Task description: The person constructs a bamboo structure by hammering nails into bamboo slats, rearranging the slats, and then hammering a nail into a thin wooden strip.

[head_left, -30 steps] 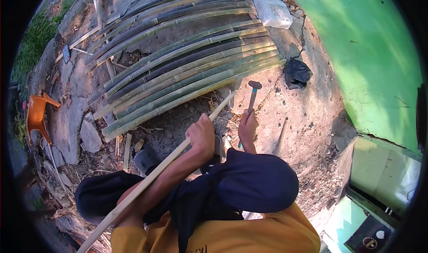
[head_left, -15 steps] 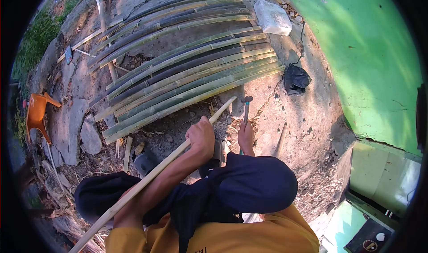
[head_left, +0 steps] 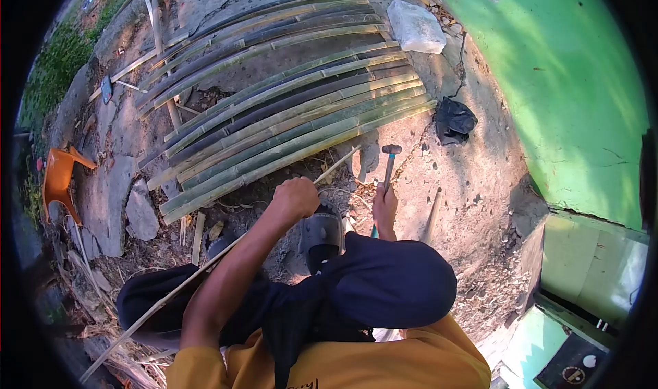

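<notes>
Bamboo slat panel (head_left: 288, 108) lies flat on the ground. Thin bamboo strip (head_left: 336, 165) runs diagonally, tip near the panel edge, left hand (head_left: 296, 197) grip clamped on it. Right hand (head_left: 385, 207) grip closed round hammer (head_left: 387, 169), head up, near the strip tip

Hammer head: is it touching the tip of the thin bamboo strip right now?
Apart. The head view shows bare ground between the head of the hammer and the tip of the bamboo strip.

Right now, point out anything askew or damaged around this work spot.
The orange chair at far left seems tipped on its side, and the paving beside it is cracked into loose slabs.
</notes>
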The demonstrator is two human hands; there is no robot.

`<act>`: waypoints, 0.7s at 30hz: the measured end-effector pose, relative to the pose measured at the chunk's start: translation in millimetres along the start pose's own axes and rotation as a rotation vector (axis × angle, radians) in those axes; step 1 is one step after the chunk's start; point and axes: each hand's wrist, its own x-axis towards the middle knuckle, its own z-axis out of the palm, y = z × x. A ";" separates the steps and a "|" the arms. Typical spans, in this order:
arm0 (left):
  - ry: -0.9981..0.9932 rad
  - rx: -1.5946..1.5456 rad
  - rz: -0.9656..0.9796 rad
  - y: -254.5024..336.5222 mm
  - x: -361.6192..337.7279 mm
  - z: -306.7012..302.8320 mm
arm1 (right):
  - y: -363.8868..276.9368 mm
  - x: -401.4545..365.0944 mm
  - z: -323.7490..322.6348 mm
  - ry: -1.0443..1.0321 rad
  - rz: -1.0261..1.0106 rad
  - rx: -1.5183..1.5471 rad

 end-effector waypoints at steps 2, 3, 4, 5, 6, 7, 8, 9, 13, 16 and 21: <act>-0.062 -0.058 -0.001 -3.4 2.1 -5.8 | -10.6 -0.8 -9.3 0.007 -0.053 -0.019; -0.076 -0.078 0.024 -6.2 2.9 -9.5 | -14.0 1.1 -11.0 -0.003 -0.072 -0.089; -0.090 -0.098 0.046 -8.9 2.7 -12.3 | -17.4 2.3 -12.2 -0.015 -0.091 -0.158; -0.085 -0.095 0.041 -11.5 1.3 -14.0 | -20.4 2.9 -14.5 -0.108 0.012 -0.183; -0.116 -0.155 0.026 -10.6 -4.9 -21.8 | -19.9 3.1 -11.4 -0.108 0.007 -0.177; -0.150 -0.215 0.011 -10.2 -8.9 -26.2 | -18.6 0.1 -8.1 -0.066 -0.022 -0.200; -0.146 -0.213 0.008 -13.2 -6.5 -25.3 | -17.1 -1.4 -5.4 -0.024 -0.050 -0.222; -0.197 -0.187 0.009 -18.0 -2.0 -22.3 | -14.7 -1.2 -5.9 -0.054 -0.034 -0.274; -0.334 -0.204 -0.070 -22.8 -4.1 -23.6 | -5.3 -3.2 -5.7 -0.036 -0.071 -0.246; -0.314 -0.233 -0.081 -29.4 -11.9 -20.9 | -4.2 0.9 -6.2 0.053 -0.216 -0.382; -0.200 -0.213 0.032 -36.4 -51.8 -18.7 | -84.1 23.2 -34.6 0.000 -0.434 -0.036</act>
